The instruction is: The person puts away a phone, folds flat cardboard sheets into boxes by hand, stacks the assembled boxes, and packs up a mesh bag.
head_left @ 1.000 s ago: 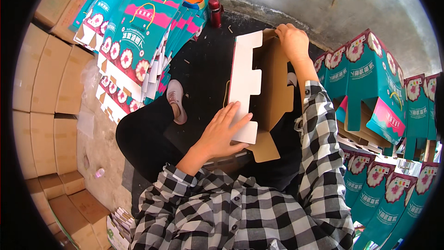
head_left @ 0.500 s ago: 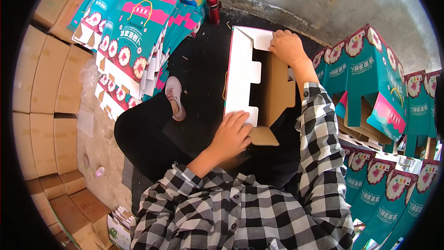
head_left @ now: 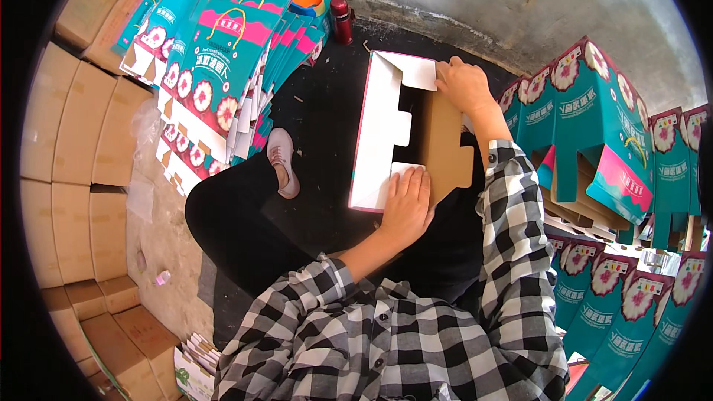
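Observation:
Between my knees stands a cardboard carton [head_left: 371, 126], white on its folded edge flaps and brown inside, with its open side facing up. My left hand [head_left: 407, 204] lies with straight fingers on the near end flap, which is bent inward. At the far right corner, my right hand [head_left: 466, 89] has its fingers bent over the rim and the far end flap. A brown side flap [head_left: 445, 160] with a notched edge sticks up on the right. The carton's bottom is in shadow.
Flat teal and pink printed cartons [head_left: 215, 67] with cord handles are stacked at the left. Erected cartons [head_left: 594, 119] crowd the right side. Brown boxes [head_left: 70, 119] line the far left. A red bottle [head_left: 341, 21] stands by the concrete wall [head_left: 475, 0].
My left hand has moved right, off the near left corner and onto the near end flap, which is now turned inward. The carton has shifted slightly left and toward me.

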